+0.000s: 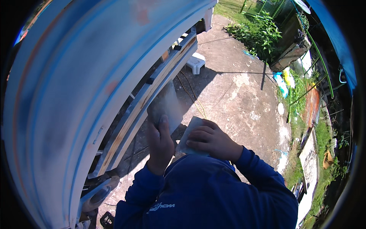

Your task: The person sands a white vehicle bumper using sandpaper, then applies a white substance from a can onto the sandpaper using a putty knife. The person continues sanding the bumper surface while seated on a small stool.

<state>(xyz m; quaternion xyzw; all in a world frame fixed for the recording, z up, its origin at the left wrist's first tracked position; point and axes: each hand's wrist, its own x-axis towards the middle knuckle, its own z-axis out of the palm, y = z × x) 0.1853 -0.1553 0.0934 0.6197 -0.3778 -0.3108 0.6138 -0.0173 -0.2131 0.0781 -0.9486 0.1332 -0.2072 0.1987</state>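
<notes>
My left hand (160,143) is closed, thumb upward, round the lower end of a flat grey sheet-like piece (171,108). Its upper part looks hazy, and my fingers behind it are mostly hidden. Just to the right, my right hand (211,139) wraps its fingers over a pale grey-green rectangular pad (193,125). The two pieces are close together in front of my chest. Left of my hands stands a large white vehicle body panel (95,68) with blue lines and reddish patches.
Below the panel runs a long worn frame rail (141,103). A white plastic stool (196,63) stands on the concrete ground (240,91), near a yellowish cord (192,95). A wheel (101,194) lies at lower left. Plants (263,36) and rusty corrugated metal (311,105) line the right.
</notes>
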